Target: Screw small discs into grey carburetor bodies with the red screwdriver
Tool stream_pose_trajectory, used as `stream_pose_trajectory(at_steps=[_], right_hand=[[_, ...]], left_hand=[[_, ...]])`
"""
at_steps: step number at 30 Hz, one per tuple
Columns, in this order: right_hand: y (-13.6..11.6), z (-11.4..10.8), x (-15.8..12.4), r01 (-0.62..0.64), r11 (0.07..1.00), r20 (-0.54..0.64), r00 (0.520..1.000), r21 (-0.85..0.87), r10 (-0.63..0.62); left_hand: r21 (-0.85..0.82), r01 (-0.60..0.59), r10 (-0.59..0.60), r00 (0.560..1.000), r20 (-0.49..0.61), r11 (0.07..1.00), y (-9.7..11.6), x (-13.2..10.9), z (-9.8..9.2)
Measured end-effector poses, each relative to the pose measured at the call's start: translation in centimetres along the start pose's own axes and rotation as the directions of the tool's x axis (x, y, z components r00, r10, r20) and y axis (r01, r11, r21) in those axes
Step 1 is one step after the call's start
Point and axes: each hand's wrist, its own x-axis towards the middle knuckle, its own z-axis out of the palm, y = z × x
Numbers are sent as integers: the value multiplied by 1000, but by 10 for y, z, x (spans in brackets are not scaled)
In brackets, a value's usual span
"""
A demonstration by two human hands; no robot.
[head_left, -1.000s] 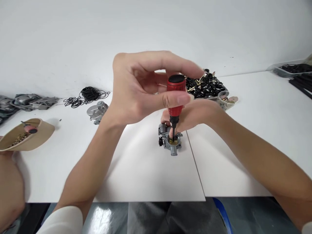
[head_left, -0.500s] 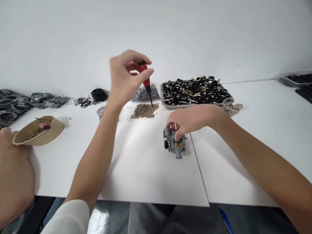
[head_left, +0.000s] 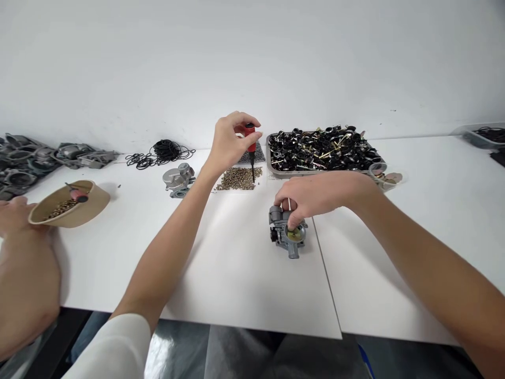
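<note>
My left hand (head_left: 232,141) grips the handle of a red and black screwdriver (head_left: 251,145) from above. The shaft points down, its tip close to the right edge of a pile of small brass-coloured screws (head_left: 237,179). Whether the tip touches a screw I cannot tell. In the middle of the white table (head_left: 244,284), a grey metal carburetor (head_left: 292,253) stands under my right hand (head_left: 315,197). The fingers are closed round its top, with the thumb by a brass-coloured disc (head_left: 295,235) in its round opening.
Behind lies a metal tray (head_left: 290,173) of black and brass parts, beside a clear cup (head_left: 381,171) of discs. At left are another carburetor (head_left: 178,180), black rubber rings (head_left: 165,151), grey castings (head_left: 23,163) and a cardboard bowl (head_left: 89,210) near another person's hand (head_left: 13,213).
My left hand has lowered the screwdriver and shifted right, its tip now at the right edge of the screw pile. My right hand stays on the carburetor. The view has shifted slightly.
</note>
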Motion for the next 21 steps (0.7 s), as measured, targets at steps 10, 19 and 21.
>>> stream_pose_trajectory(at_steps=[10,19,21], right_hand=[[-1,-1,-2,3,1000,-9,1000,14,-2],[-2,0,-2,-16,999,9,1000,31,16],[-2,0,-2,-17,1000,10,1000,23,17]], left_hand=[[-183,38,-36,999,15,982,9,0,3],[-159,-2,-4,999,-36,987,7,1,5],[-159,-5,-2,999,-46,987,7,1,5]])
